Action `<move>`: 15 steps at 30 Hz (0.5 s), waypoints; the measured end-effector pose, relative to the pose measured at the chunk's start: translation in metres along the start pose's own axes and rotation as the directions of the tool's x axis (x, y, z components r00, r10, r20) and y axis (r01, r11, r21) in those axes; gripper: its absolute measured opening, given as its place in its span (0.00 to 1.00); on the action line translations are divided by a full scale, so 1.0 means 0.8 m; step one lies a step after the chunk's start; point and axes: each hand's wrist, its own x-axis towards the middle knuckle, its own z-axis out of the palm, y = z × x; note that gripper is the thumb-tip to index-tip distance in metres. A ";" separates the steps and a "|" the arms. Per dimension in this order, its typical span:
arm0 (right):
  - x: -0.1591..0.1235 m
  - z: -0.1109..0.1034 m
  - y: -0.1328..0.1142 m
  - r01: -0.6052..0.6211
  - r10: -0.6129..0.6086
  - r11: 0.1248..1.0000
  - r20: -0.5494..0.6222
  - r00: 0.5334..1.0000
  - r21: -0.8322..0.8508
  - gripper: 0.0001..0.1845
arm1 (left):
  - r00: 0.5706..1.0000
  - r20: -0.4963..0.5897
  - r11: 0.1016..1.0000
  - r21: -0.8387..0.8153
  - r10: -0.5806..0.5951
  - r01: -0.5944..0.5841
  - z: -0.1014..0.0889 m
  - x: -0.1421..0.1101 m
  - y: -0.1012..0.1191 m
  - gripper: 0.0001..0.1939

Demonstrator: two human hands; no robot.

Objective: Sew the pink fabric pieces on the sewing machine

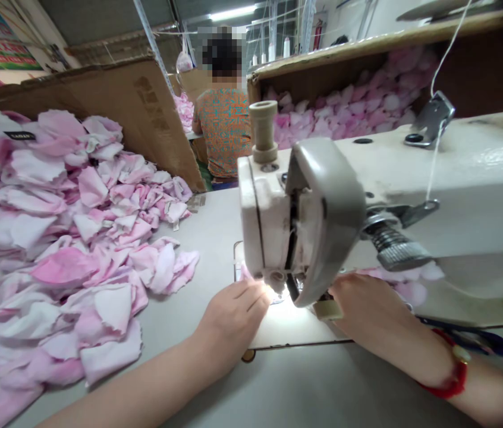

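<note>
- The left hand [233, 315] is resting at the sewing machine's [385, 166] left front, fingers together; whether they are clamping cloth, one cannot tell.
- The right hand [371, 312] is reaching beneath the machine's arm; its fingertips are hiding, so their grip cannot be told.
- Pink fabric [244, 272] is showing slightly at the left of the machine's head, partly hidden.
- For good work, both hands should probably be guiding the layers flat and evenly, fingertips staying clear of the machine's lit stitching area [283, 312].
- Left of the machine, soft-looking pink-and-white cloth pieces [64, 267], some with notched edges, are lying crumpled.
- White thread [446, 56] is descending to the machine's glossy, rounded casing; a ribbed metal knob [403, 252] is projecting.
</note>
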 end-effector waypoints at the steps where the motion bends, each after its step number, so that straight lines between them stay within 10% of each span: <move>1: -0.002 0.000 0.000 0.001 -0.001 1.000 -0.015 1.000 0.003 0.11 | 1.000 0.012 1.000 0.014 -0.001 0.000 -0.001 0.000 -0.001 0.11; 15: -0.004 0.006 -0.006 0.009 -0.009 1.000 -0.051 0.999 0.014 0.12 | 0.999 0.048 1.000 0.019 -0.016 0.015 -0.018 0.004 0.014 0.11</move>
